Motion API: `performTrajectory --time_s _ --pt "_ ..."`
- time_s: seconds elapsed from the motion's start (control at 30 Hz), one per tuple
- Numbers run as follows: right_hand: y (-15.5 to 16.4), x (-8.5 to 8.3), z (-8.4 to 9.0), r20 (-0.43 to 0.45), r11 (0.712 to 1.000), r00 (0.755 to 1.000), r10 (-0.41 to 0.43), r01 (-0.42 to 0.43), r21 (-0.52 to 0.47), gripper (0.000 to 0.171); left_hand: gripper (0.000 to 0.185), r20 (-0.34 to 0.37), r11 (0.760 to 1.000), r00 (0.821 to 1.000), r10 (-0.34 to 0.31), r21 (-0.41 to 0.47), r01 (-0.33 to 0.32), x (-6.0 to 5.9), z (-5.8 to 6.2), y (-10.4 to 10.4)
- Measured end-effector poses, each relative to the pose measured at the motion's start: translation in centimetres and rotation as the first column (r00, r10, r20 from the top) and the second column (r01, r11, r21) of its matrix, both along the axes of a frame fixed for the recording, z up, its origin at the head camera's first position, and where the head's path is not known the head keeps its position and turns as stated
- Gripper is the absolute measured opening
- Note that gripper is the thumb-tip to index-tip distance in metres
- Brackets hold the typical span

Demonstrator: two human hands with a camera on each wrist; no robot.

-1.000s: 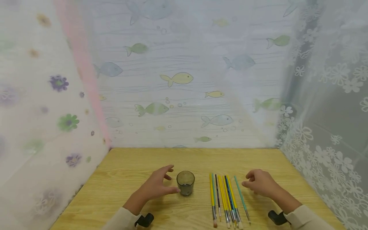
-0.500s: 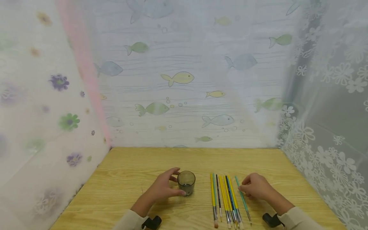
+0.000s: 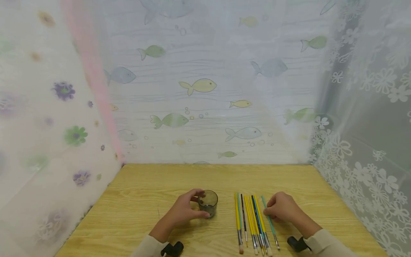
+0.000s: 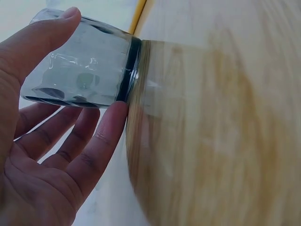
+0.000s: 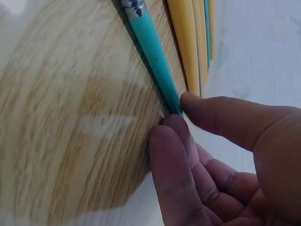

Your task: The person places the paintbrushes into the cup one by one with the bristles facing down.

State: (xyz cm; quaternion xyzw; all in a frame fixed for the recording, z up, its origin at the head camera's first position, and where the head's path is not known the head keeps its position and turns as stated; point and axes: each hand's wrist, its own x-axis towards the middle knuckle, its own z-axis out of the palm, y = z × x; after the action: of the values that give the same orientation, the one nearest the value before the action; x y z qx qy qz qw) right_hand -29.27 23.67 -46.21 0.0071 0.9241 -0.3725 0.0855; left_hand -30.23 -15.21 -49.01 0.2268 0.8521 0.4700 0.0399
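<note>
1. Teal brush (image 5: pixel 155 59): the bristle end is cut off by the top edge of the right wrist view.
2. Glass cup (image 3: pixel 208 202): its near-left side is hidden behind the left hand (image 3: pixel 183 214).
3. Brush tips (image 3: pixel 255 246): too small to tell apart in the head view.

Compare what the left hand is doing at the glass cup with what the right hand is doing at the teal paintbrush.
The left hand wraps thumb and fingers around the upright glass cup; the right hand only pinches the thin teal paintbrush with thumb and fingertips. The glass cup stands alone; the teal paintbrush lies flat at the right edge of a row of brushes. Both things rest on the wooden table.
</note>
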Motion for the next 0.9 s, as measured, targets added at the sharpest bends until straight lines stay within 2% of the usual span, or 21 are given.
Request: performTrajectory --time_s 0.27,0.47,0.57,0.73,0.9 --pt "-0.1 -0.1 -0.3 -0.040 1.000 0.999 -0.013 0.014 0.003 0.012 0.074 0.013 1.000 1.000 -0.003 0.020 0.003 -0.1 -0.1 0.0" --pt "0.1 -0.4 -0.5 -0.047 0.999 0.998 -0.031 0.031 0.006 0.008 0.080 0.012 0.999 1.000 -0.025 0.038 0.024 -0.3 -0.4 0.0" --pt "0.1 -0.5 -0.5 -0.047 1.000 0.999 -0.027 0.027 0.008 0.006 0.083 0.035 0.997 0.999 -0.037 0.065 0.035 -0.3 -0.5 -0.1" --pt "0.1 -0.6 0.0 -0.057 1.000 0.998 -0.007 0.007 0.009 0.003 0.077 0.056 0.994 0.997 -0.052 0.102 0.046 -0.3 -0.4 -0.3" --pt "0.0 -0.8 0.7 -0.066 0.999 0.998 -0.015 0.011 -0.048 0.005 0.073 0.048 0.992 0.997 -0.060 0.112 0.054 -0.5 -0.5 -0.2"
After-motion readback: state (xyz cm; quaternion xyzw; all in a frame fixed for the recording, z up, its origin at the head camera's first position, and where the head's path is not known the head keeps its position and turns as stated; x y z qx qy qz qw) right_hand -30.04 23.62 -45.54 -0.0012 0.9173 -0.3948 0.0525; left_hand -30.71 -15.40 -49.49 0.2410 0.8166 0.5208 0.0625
